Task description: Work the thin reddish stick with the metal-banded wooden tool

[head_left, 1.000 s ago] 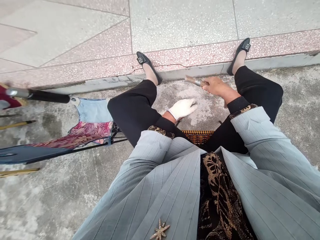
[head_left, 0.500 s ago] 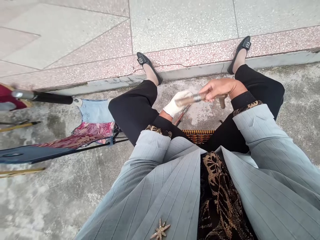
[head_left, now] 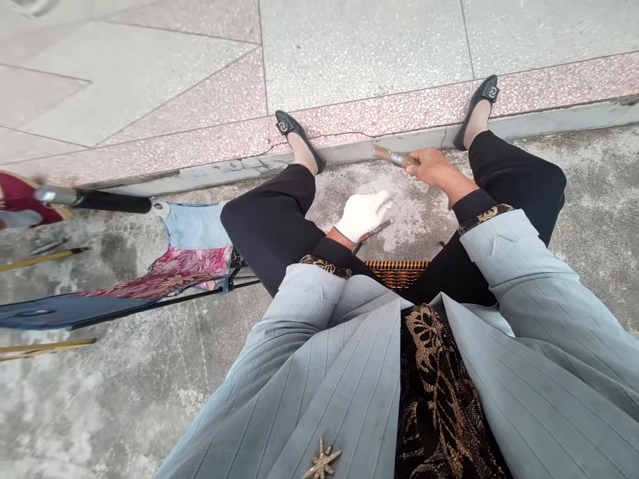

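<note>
The right hand (head_left: 434,167) has its fingers closed around a brown stick (head_left: 385,154), between the two shoes (head_left: 298,136). The stick lies mostly sideways, its free end pointing left and a bit forward. By the white-gloved left hand (head_left: 360,216), a thin reddish stick (head_left: 378,230) slants; whether those fingers grip it, I cannot tell

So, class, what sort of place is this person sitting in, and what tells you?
Probably an outdoor yard or doorstep: weathered, stained concrete ground, a raised terrazzo floor with a cracked edge, and what looks like a folding fabric lounger standing on the concrete.
</note>
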`<act>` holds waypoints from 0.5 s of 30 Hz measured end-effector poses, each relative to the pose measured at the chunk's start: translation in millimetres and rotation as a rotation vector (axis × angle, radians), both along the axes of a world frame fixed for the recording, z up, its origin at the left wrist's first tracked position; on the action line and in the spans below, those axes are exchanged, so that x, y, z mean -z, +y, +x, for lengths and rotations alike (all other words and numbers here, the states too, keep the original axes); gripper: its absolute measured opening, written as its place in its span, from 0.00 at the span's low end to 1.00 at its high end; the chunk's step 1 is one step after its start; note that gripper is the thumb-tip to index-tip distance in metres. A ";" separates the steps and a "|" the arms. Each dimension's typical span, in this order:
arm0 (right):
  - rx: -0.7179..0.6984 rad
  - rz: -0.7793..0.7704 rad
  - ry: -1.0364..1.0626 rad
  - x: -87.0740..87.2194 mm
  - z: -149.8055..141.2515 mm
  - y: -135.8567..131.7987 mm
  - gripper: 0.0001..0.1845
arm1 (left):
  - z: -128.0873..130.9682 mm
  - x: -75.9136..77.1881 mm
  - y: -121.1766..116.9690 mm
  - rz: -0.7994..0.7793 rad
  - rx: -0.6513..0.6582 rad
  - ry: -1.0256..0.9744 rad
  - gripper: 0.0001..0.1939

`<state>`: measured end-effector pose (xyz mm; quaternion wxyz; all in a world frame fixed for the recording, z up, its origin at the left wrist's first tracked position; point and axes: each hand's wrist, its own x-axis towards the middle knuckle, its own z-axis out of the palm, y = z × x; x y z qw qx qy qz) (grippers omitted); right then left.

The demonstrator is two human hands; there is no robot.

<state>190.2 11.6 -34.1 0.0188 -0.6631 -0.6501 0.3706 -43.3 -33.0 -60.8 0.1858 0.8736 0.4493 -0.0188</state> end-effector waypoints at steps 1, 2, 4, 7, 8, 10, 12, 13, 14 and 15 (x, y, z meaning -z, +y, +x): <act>-0.026 -0.003 -0.095 -2.4 -3.5 -1.5 0.20 | 0.0 -1.3 -0.8 0.021 0.025 0.030 0.22; -0.063 -0.005 -0.170 -4.8 -6.6 -3.1 0.19 | -0.3 -2.7 -1.1 0.042 0.034 0.049 0.23; -0.206 -0.038 -0.253 -8.9 -10.5 -6.4 0.18 | -2.0 -5.7 -0.2 0.078 0.030 0.060 0.23; -0.366 -0.157 -0.238 -11.2 -10.6 -10.8 0.18 | -6.7 -10.5 4.6 0.100 0.004 0.056 0.21; -0.404 -0.218 -0.199 -10.9 -9.8 -12.0 0.18 | -8.5 -11.8 6.5 0.093 -0.008 0.048 0.20; -0.470 -0.355 -0.080 -9.3 -8.7 -13.9 0.17 | -12.2 -12.9 10.4 0.063 -0.035 0.017 0.19; -0.535 -0.470 0.049 -8.0 -8.6 -14.7 0.17 | -15.4 -11.7 13.9 0.025 -0.054 -0.035 0.18; -0.567 -0.512 0.102 -8.2 -8.7 -14.8 0.16 | -16.7 -10.2 15.6 0.007 -0.059 -0.064 0.18; -0.595 -0.547 0.149 -9.1 -8.7 -14.7 0.16 | -17.8 -8.2 17.2 -0.013 -0.062 -0.094 0.18; -0.614 -0.571 0.191 -11.0 -8.1 -14.5 0.17 | -18.5 -5.9 19.0 -0.035 -0.064 -0.127 0.17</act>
